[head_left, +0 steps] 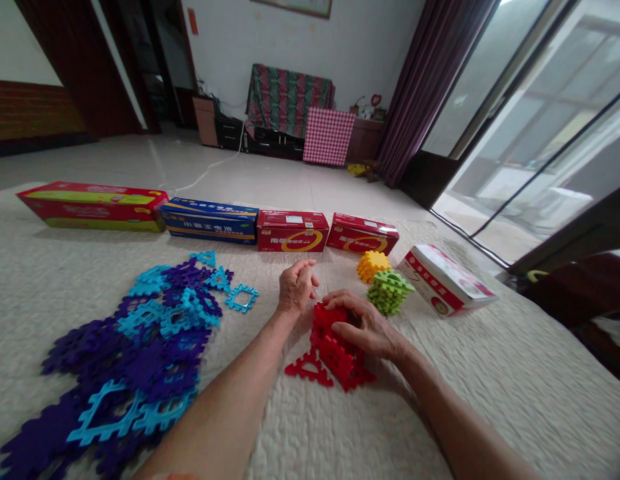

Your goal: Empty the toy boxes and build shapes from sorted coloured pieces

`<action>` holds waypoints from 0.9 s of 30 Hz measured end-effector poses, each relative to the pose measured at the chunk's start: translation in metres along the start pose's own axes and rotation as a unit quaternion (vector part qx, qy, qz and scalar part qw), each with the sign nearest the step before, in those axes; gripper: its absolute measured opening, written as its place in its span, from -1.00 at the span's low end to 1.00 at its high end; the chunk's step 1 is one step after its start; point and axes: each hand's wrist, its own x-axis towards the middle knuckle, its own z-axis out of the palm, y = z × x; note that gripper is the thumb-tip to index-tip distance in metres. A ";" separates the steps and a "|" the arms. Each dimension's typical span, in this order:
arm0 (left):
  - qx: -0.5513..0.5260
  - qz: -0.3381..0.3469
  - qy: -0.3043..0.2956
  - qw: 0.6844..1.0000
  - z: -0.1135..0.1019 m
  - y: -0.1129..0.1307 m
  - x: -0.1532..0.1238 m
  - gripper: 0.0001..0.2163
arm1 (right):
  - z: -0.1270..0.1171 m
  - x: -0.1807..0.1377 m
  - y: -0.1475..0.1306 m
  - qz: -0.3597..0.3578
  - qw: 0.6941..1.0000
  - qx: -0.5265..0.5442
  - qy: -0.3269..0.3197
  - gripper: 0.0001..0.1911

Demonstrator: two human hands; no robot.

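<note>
The right hand (365, 323) sits on a red interlocking plastic model (337, 350), fingers spread apart and wrapped over its top and side. The left hand (297, 287) is just beside it, fingers curled together, holding nothing. Behind them is a row of cardboard boxes: a red box (293, 231) with a yellow ring logo and a blue box (209, 221), Chinese print too blurred to read. Purple and blue plastic tiles (145, 363) lie on a quilted cream bedspread (490, 400) — tiled floor (115, 167) and a dark purple curtain (430, 87) beyond.

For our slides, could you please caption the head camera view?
Right hand on a red interlocking plastic model, left hand beside it, purple and blue pieces on a quilted bedspread.
</note>
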 end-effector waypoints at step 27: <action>-0.016 -0.009 0.126 0.992 -0.001 -0.012 0.009 -0.67 | 0.003 0.064 0.040 0.147 0.962 -0.182 0.143 -0.63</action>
